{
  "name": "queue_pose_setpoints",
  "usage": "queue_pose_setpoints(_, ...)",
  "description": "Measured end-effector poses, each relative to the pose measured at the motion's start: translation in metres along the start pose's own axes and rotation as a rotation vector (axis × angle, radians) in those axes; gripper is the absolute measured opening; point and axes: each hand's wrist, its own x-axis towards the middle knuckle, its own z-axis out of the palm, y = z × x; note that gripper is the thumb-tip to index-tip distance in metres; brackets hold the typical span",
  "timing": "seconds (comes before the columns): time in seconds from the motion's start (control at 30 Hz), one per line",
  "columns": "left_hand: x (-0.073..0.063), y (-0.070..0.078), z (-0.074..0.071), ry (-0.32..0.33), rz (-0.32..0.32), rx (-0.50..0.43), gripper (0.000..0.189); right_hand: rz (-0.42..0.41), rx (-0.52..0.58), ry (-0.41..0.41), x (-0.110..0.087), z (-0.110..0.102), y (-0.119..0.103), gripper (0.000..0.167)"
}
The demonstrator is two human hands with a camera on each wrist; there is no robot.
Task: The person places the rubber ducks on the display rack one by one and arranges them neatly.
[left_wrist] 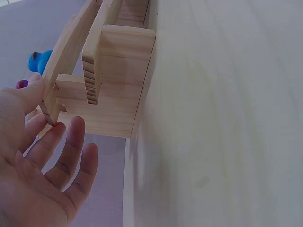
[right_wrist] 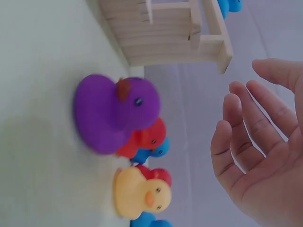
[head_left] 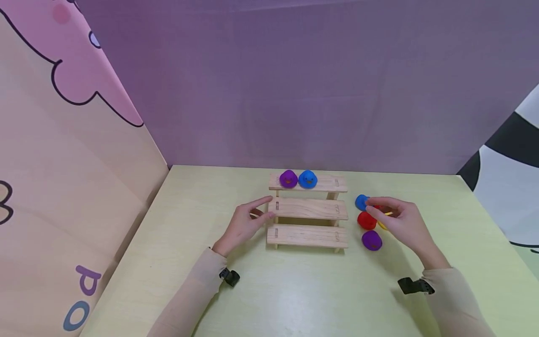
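A three-step wooden stand (head_left: 310, 208) has a purple rubber duck (head_left: 288, 179) and a blue rubber duck (head_left: 308, 179) on its top step. My left hand (head_left: 246, 223) pinches the left end of the middle step between thumb and fingers, its other fingers spread. My right hand (head_left: 402, 221) hovers over a cluster of ducks right of the stand. In the right wrist view its fingers are loosely bent, with nothing between them. That cluster has a blue duck (head_left: 360, 202), a red duck (head_left: 367, 220), a purple duck (head_left: 372, 240) and a yellow duck (right_wrist: 137, 194), with others partly hidden.
The ducks and stand are on a pale wood-toned table (head_left: 290, 295). Behind it hangs a purple backdrop (head_left: 311, 89). A pale printed panel (head_left: 71, 187) runs along the left side, and a black-and-white patterned surface (head_left: 509, 187) is at the right.
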Motion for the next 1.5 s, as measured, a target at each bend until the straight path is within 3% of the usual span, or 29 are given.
queue_pose_setpoints(0.4,-0.001,0.000,0.001,0.002,-0.004,0.012,0.049,0.059,-0.091,-0.072,-0.019,0.001,0.025,0.037)
queue_pose_setpoints(0.7,-0.002,0.003,0.001,-0.003,-0.006,0.006,0.049,0.111,-0.071,-0.117,-0.033,0.006,0.042,0.037)
queue_pose_setpoints(1.5,-0.002,0.004,-0.002,-0.005,-0.009,0.014,0.050,0.157,-0.086,-0.262,-0.037,0.007,0.048,0.050)
